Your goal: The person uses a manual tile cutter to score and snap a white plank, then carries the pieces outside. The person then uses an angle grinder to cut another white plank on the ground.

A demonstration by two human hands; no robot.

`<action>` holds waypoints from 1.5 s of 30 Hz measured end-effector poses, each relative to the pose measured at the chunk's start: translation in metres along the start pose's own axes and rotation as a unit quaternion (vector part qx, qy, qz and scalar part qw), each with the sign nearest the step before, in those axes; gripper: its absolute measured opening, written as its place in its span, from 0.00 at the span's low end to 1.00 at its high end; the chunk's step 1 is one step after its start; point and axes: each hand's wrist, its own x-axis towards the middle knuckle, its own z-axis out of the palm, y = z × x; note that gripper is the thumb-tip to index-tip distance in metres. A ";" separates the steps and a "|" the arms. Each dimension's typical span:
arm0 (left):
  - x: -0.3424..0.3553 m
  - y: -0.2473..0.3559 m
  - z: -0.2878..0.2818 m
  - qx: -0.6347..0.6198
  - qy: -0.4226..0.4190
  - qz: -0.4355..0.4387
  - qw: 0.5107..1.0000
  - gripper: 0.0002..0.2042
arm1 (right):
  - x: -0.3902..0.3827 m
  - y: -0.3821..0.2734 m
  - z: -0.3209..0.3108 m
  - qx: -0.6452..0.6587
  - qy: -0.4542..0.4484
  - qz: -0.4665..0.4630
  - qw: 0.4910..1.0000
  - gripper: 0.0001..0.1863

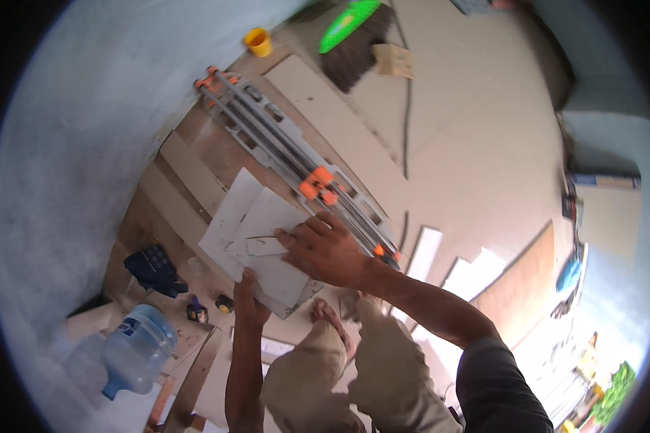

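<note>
My left hand [249, 299] grips a stack of white flat boards or tile pieces [231, 216] at its lower edge, thumb on top. My right hand [325, 249] is over the stack with curled fingers, the fingertips at a small white strip [263, 247] lying on it; whether they grip the strip or only touch it, I cannot tell. Just beyond the stack a long grey manual tile cutter [267, 130] with orange fittings [318, 184] lies diagonally on the floor. My legs [303, 368] and a bare foot show below the stack.
Long tile strips [184, 169], a yellow cup [258, 42], a green-handled broom [347, 29] and cardboard [393, 61] lie ahead. At left are a wall [58, 144], dark bag [152, 270], tape measure [224, 303] and water jug [137, 346]. A plywood sheet [513, 278] stands at right.
</note>
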 end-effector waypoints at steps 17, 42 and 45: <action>-0.284 0.129 0.240 0.291 -0.199 -0.247 0.903 0.44 | -0.120 -0.224 -0.339 0.471 -0.015 0.562 0.680 0.45; -0.547 -0.198 0.512 0.658 -0.372 -0.380 0.533 0.37 | -0.523 -0.443 -0.518 0.559 0.608 0.507 0.247 0.38; -0.542 -0.254 0.521 0.782 -0.344 -0.251 0.455 0.29 | -0.608 -0.465 -0.585 0.495 0.695 0.488 0.187 0.36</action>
